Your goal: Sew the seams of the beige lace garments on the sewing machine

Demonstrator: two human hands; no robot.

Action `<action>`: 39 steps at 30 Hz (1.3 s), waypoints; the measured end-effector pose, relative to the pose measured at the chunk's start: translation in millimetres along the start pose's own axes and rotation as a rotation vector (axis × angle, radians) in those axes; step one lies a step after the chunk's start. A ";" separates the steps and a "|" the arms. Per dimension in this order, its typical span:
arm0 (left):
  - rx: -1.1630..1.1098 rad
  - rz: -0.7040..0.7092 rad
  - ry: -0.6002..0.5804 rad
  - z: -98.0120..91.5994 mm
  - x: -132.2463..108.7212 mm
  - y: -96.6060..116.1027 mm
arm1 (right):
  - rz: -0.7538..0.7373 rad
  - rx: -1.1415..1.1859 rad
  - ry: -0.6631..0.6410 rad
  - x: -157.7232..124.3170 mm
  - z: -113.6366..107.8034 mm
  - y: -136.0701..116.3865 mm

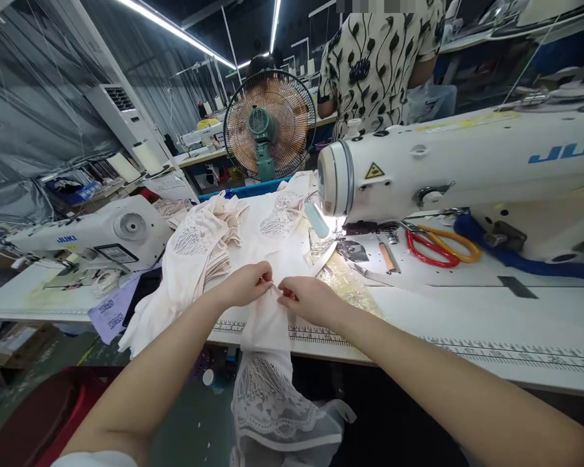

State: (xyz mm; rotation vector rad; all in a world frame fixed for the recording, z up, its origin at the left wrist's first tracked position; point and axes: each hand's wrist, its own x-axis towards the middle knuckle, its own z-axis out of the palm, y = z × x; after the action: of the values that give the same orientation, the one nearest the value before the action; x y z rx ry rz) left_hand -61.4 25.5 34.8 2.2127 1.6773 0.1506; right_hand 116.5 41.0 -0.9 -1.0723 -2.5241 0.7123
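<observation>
A pale lace garment [267, 324] lies over the table's front edge, its lace part hanging below. My left hand [248, 283] pinches its fabric near the middle of the table. Close beside it, my right hand [304, 298] is closed on the same fabric, the fingertips of both hands almost touching. To the left of my hands sits a stack of pale lace pieces [194, 246]. Another lace piece [279, 220] lies behind my hands, towards the lit needle area of the white sewing machine [394, 168].
Red-handled scissors [433, 250], a small orange-handled tool [387, 254] and a blue cloth [516, 256] lie at right. A second sewing machine [121, 233] stands left. Beyond the table are a fan [267, 126] and a person in a patterned shirt [374, 65]. A printed ruler [467, 350] runs along the front edge.
</observation>
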 end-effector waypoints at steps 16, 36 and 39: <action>-1.203 -0.380 -0.371 38.2 1.9 44.8 | -0.210 -0.364 0.236 -25.1 3.6 46.6; -1.401 -0.574 0.003 58.1 7.0 47.4 | -0.368 -0.078 0.091 -27.7 -2.6 52.8; -1.373 -0.574 0.018 57.5 7.4 50.2 | -0.275 0.048 0.072 -26.8 -6.9 52.2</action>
State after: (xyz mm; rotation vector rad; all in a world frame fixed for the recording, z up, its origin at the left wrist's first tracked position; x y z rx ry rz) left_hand 3.4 8.4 -2.3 0.7059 1.3953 0.8463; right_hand 168.1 54.7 -26.3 -0.7016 -2.5108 0.6407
